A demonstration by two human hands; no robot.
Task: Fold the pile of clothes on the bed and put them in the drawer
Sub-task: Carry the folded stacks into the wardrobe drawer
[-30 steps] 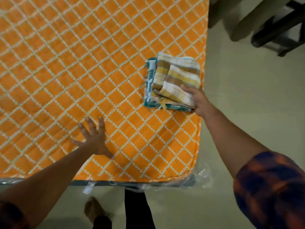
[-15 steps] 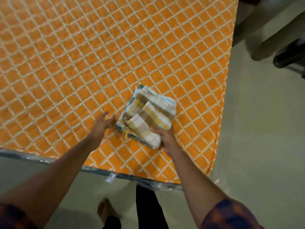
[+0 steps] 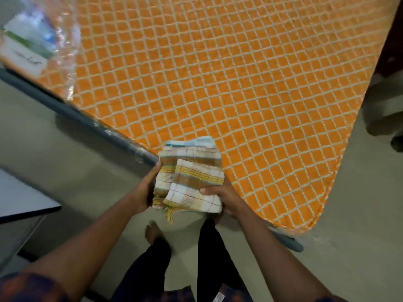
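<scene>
We hold a folded stack of checked cloths (image 3: 192, 171) in both hands at the near edge of the bed (image 3: 218, 83). The left hand (image 3: 145, 190) grips the left side of the stack. The right hand (image 3: 226, 199) grips the near right corner, with the thumb on top and the other fingers hidden below.

The stack is a little longer from near to far than from left to right. Its yellow fringe hangs at the near left corner and points to the near side. A teal cloth shows at the far edge. The near half of the stack is over the floor (image 3: 349, 258), past the dark rail (image 3: 87, 120) of the bed. We cannot tell if the far half rests on the mattress.

On the left, open floor lies between the rail and a white surface (image 3: 19, 197). On the right, floor runs along the rounded corner of the mattress, with dark furniture (image 3: 383, 110) at the far right. A bare foot (image 3: 152, 232) stands just below the stack.
</scene>
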